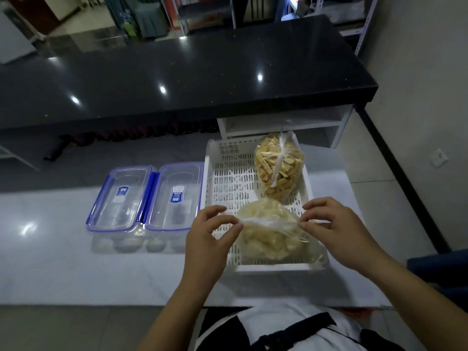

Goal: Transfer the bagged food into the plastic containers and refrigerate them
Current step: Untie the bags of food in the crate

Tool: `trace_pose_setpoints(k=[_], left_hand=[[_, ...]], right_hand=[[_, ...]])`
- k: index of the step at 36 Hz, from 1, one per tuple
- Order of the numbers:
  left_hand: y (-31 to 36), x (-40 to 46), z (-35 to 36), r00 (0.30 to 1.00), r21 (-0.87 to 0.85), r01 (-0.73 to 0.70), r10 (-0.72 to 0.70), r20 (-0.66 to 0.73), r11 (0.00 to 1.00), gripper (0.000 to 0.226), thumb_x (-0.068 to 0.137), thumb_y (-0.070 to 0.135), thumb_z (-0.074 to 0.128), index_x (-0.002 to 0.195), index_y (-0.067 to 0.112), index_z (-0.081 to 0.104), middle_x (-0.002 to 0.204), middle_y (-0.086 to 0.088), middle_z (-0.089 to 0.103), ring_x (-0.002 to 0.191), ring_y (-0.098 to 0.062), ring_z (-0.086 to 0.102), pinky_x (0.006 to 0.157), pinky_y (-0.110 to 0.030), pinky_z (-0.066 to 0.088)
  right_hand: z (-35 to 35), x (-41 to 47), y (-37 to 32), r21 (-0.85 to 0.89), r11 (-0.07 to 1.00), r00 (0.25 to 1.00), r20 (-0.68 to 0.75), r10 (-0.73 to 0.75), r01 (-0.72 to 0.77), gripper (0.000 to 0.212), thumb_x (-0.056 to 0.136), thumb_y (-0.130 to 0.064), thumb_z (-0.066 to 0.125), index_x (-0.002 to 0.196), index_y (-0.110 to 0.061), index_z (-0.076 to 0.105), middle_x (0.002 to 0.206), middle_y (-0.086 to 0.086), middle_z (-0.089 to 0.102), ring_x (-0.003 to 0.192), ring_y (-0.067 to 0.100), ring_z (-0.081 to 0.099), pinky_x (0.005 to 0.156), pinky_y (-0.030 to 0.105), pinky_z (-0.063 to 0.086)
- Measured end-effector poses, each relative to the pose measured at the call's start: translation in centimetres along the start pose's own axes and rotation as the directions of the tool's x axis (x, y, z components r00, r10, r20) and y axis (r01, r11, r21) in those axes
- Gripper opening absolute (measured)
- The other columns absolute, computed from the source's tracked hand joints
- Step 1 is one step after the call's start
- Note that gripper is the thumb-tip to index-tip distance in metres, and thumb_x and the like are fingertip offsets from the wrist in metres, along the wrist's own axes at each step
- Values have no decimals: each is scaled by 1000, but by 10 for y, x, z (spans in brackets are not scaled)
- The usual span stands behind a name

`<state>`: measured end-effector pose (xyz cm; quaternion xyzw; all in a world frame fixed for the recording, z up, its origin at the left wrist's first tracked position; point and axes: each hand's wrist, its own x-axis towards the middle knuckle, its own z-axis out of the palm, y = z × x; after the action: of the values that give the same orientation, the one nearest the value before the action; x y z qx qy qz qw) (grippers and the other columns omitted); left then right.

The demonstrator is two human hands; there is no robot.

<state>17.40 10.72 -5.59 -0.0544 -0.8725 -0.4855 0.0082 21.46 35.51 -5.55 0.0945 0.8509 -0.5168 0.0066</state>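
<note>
Both hands pinch the twisted neck of the pale food bag (268,234) in the white basket (228,178): left hand (210,231) and right hand (334,224) at opposite ends, neck running left-right. 2 closed containers (147,198) sit left on the tabletop (50,262).

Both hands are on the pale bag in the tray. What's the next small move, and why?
Probably pull the twisted neck apart to open the pale bag. The left hand and right hand each pinch that plastic, the bag looks closed in the white tray, and both containers have lids on.
</note>
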Motion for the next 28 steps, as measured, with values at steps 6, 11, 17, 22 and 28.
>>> trace_pose_setpoints(k=[6,11,17,22,28], left_hand=[[18,12,-13,979,172,-195,182,89,966,42,81,38,81,120,30,67,130,13,61,128,-8,50,111,-44,37],[36,33,-11,872,318,-415,272,406,852,42,84,48,66,124,36,66,126,20,64,127,-6,50,115,-50,26],[40,56,5,796,430,-507,215,566,747,22,93,35,66,114,39,71,109,14,70,113,-7,56,118,-45,18],[43,58,1,832,296,-442,264,487,847,13,88,26,75,99,30,78,92,14,75,88,-1,63,109,-43,34],[67,43,-14,893,66,-366,330,307,928,15,80,11,82,92,20,82,79,13,73,79,-10,67,75,-36,55]], right_hand=[[-8,0,-11,19,996,996,5,-91,91,12,86,-19,75,93,-28,76,109,-16,64,101,0,61,88,22,49],[-3,4,-23,-143,980,989,67,-131,139,22,83,-35,76,106,-33,75,108,-20,69,99,-3,61,86,19,49],[22,13,-25,-451,825,938,95,-333,339,20,84,-41,74,99,-28,78,96,-7,74,91,18,64,87,38,48],[25,22,-27,-394,850,929,34,-368,350,10,86,-30,75,90,-22,80,94,-8,72,90,14,60,85,41,52],[-4,24,-55,-112,935,941,7,-338,336,11,82,-22,79,91,-19,81,98,-11,68,97,8,61,86,35,53]])
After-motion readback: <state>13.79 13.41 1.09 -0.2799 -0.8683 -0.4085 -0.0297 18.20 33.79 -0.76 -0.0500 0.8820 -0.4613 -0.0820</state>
